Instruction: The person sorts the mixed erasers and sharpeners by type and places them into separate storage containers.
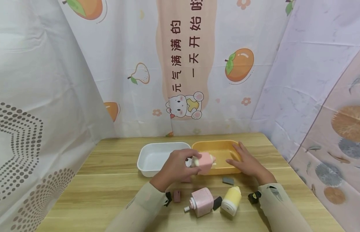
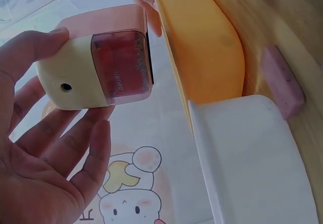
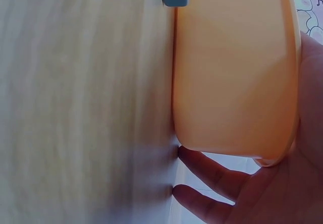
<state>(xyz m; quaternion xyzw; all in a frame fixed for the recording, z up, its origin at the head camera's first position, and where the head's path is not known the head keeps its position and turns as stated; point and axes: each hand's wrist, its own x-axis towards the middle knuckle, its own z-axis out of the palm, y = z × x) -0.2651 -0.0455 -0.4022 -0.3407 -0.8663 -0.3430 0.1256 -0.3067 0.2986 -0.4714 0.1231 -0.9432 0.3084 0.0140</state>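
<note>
Head view: the left hand (image 1: 175, 167) holds a pink-and-cream pencil sharpener (image 1: 204, 162) just above the near rim of the orange tray (image 1: 217, 146), fingers curled around its body. The right hand (image 1: 246, 161) rests on the tray's right side, fingers fairly straight, steadying it. A white tray (image 1: 156, 154) sits touching the orange one on its left. On the tabletop (image 1: 110, 193) nearer the person lie a second pink sharpener (image 1: 201, 201), a yellow sharpener (image 1: 231, 200) and several small erasers, including a grey one (image 1: 228, 180).

Left wrist view: the sharpener (image 2: 101, 67) is pinched between thumb and fingers (image 2: 75, 148), its translucent red shavings drawer facing the camera. The orange tray (image 2: 202, 52) and white tray (image 2: 252, 163) lie beside it; a pink eraser (image 2: 282, 80) rests on the wood.

Right wrist view: the palm and fingers (image 3: 212, 188) lie against the orange tray's wall (image 3: 232, 72), not gripping.

Judgement: the step in hand is carrying the sharpener to the orange tray. The next move calls for clearing the rim, lowering and releasing.
</note>
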